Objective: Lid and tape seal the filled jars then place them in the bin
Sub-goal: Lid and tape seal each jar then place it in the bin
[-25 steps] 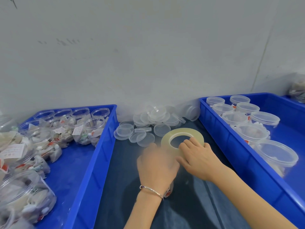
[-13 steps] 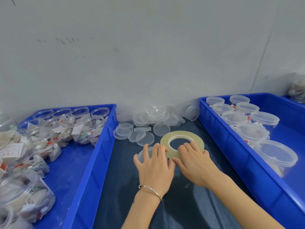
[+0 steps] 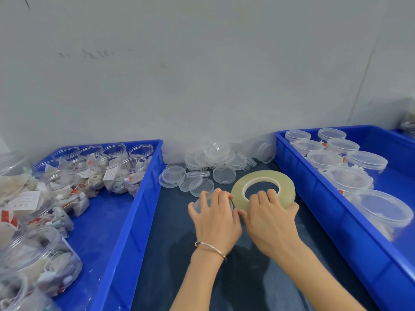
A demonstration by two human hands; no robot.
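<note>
The left hand sits on top of a jar w/ its lid on, fingers curled over the lid edge and holding it down. Most of the jar hides under the hand. The right hand is just beside it, fingers bent over the near side of the big tape roll and gripping it. The roll touches the jar's right side.

This looks like the taping step: the tape end needs to go on where lid meets jar. To do it well, keep the left hand pressing so the jar can't spin by itself, then pull the tape flat and snug around the lid edge, no wrinkles. Can't tell if the tape end is stuck on yet.

Right of the right hand is the blue bin w/ closed jars; this jar goes there after. Left of the left hand is another bin w/ open full jars. Spare lids lie past both hands.
</note>
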